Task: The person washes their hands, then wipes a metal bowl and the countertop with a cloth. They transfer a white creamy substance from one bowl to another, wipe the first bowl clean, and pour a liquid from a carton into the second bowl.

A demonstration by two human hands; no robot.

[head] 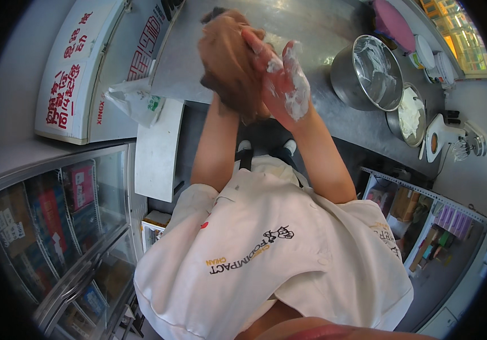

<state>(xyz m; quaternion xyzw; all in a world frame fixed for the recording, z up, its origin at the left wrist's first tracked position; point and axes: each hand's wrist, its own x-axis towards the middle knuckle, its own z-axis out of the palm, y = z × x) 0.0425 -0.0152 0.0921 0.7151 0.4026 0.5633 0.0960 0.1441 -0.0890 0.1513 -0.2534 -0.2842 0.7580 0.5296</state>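
A brown cloth point(228, 63), blurred by motion, is bunched up over the steel table's front edge. My left forearm point(213, 144) runs up under it, and my left hand is mostly hidden in the folds, gripping the cloth. Beside it is my right hand point(286, 85), palm showing and fingers apart. White cream is smeared along the palm and fingers of that hand. Its inner side touches the cloth. To the right, a deep steel mixing bowl point(378, 76) has cream streaks inside. Next to it stands a smaller bowl point(396, 123) holding white cream point(411, 111).
The steel table point(311, 21) stretches ahead. At its right are a purple object point(394, 25), white tubs point(424, 53) and a stand mixer point(439, 136) with a whisk. A white freezer point(111, 63), plastic bag point(137, 100) and glass-door fridge point(111, 182) stand left. Shelving point(422, 191) is at right.
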